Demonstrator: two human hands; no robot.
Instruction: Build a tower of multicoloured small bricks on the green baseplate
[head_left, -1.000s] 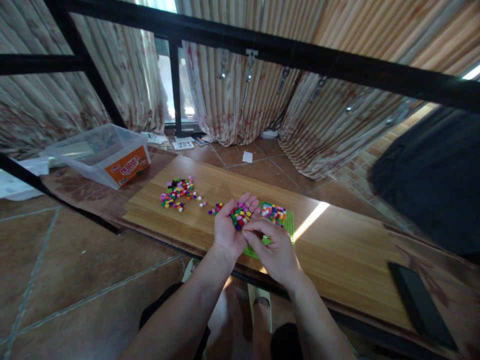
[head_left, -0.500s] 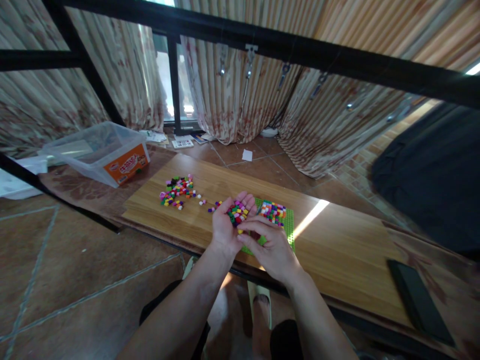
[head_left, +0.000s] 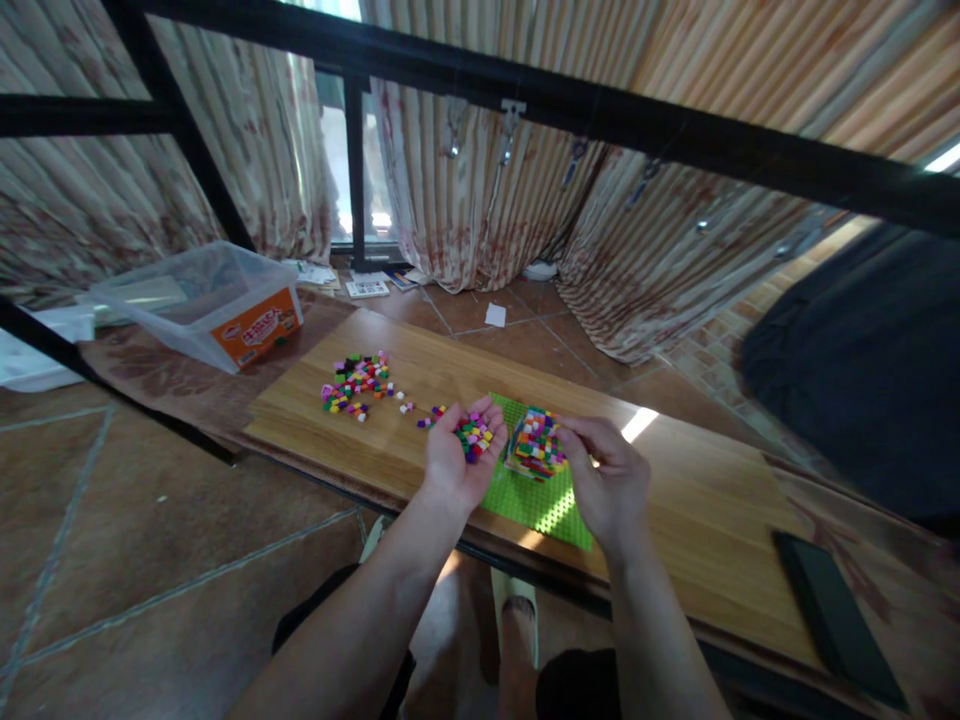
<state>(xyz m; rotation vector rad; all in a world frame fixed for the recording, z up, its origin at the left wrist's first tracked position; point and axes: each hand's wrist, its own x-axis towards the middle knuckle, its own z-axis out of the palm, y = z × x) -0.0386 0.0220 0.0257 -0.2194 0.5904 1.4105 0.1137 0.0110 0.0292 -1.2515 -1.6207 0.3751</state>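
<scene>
My left hand (head_left: 456, 462) is cupped palm up over the wooden board, holding a heap of small coloured bricks (head_left: 472, 436). My right hand (head_left: 611, 475) is to the right of a many-coloured block stack (head_left: 535, 444) that stands on the green baseplate (head_left: 536, 500). Its fingers are curled with the tips at the stack's right side; whether they pinch a brick I cannot make out. A loose pile of small bricks (head_left: 356, 381) lies on the board to the left, with a few strays (head_left: 430, 415) trailing toward my left hand.
The wooden board (head_left: 705, 530) rests on a patterned low table. A clear plastic tub (head_left: 199, 305) with an orange label stands at the far left. A dark phone (head_left: 840, 615) lies at the right. Black frame bars cross above. My feet in sandals (head_left: 517, 610) show below the board.
My right hand left my left palm and moved right to the block stack's far side, uncovering the green baseplate. My left hand stayed cupped with its bricks.
</scene>
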